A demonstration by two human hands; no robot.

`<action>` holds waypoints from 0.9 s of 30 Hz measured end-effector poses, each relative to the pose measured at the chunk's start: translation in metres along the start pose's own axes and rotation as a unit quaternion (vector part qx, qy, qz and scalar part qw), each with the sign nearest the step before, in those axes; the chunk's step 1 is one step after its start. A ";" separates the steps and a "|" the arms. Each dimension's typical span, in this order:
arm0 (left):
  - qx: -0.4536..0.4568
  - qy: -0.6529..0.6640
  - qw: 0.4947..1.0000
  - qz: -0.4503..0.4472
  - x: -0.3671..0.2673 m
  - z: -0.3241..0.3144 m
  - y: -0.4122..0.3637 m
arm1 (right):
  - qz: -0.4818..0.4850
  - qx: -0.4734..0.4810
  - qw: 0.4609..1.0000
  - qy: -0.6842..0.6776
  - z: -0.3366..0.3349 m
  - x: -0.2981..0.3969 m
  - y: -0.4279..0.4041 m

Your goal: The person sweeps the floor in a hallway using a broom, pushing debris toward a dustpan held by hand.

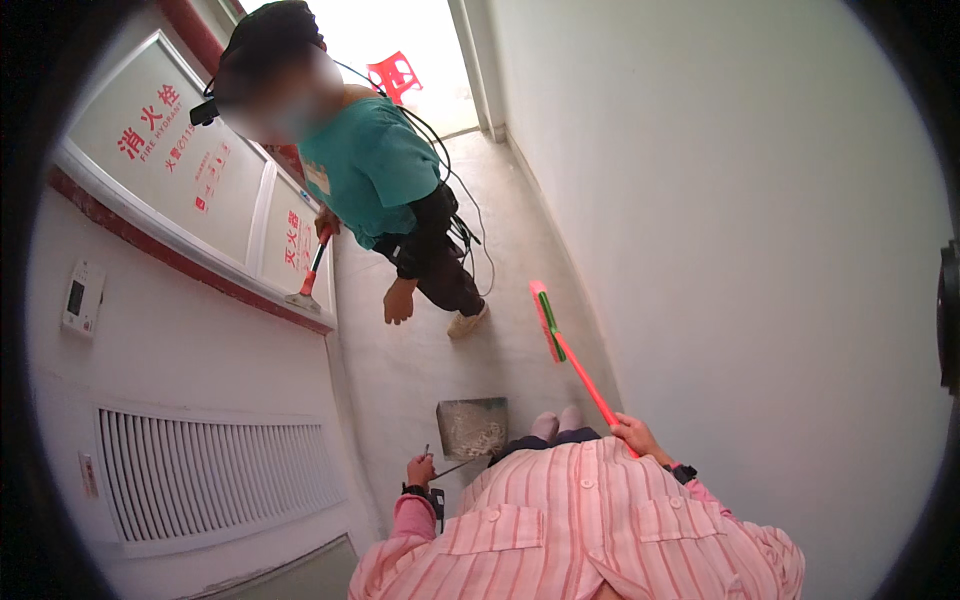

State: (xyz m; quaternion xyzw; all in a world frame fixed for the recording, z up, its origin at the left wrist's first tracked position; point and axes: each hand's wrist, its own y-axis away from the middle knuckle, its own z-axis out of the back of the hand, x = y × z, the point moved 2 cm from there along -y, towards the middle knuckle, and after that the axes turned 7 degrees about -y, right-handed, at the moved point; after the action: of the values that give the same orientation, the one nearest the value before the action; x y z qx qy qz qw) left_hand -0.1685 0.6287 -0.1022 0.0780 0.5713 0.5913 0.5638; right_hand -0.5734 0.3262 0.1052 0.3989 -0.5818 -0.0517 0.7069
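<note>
My right hand grips the red handle of a broom. Its green head with pink bristles points away from me, close to the right wall; whether the bristles touch the floor I cannot tell. Low on the left, my left hand is closed around the thin handle of a dustpan. The pan is dark and dusty, with pale debris gathered in its near part. It lies in front of my feet, a little to the left.
A co-worker stands ahead, holding a red-handled scraper against the ledge of a fire hydrant cabinet. Cables hang behind them. A louvred vent is on the left wall, and a red plastic stool stands beyond the doorway.
</note>
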 end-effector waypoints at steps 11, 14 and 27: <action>-0.002 0.035 0.999 -0.018 -0.025 -0.035 0.037 | -0.142 0.050 0.971 -0.187 0.039 0.061 -0.033; -0.023 0.064 0.998 0.001 -0.016 -0.035 0.044 | -0.149 0.062 0.964 -0.210 0.041 0.064 -0.042; -0.019 0.096 0.989 0.108 0.002 -0.046 0.092 | -0.199 0.082 0.955 -0.204 0.034 0.141 -0.067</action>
State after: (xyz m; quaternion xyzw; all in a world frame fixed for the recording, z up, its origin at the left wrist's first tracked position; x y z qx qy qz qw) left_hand -0.2564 0.6302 -0.0482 0.0713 0.5996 0.6646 0.4402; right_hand -0.5318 0.1884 0.1736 0.5438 -0.6250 -0.2238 0.5134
